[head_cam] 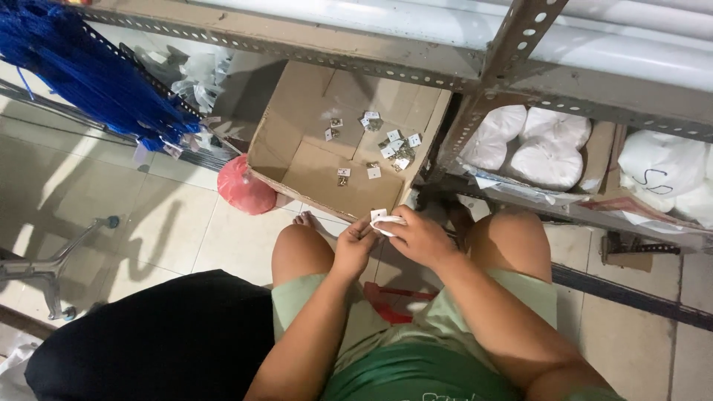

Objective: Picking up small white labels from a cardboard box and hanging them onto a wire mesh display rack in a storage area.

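grip: both hands, left hand point(355, 245) and right hand point(418, 238), pinched together on a small white packet point(386, 220) mid-frame | floppy plastic | cardboard box point(312, 174) above holds loose little packets point(394, 148)

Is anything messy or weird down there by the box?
A little. Small white packets lie scattered loose over the bottom of the cardboard box, not stacked. Both hands, left and right, pinch one more white packet above the knees.

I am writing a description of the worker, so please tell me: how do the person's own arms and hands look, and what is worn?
Both arms are bare; no sleeves, gloves, watch or rings show on the left hand or right hand. The person wears light green shorts and a darker green top.
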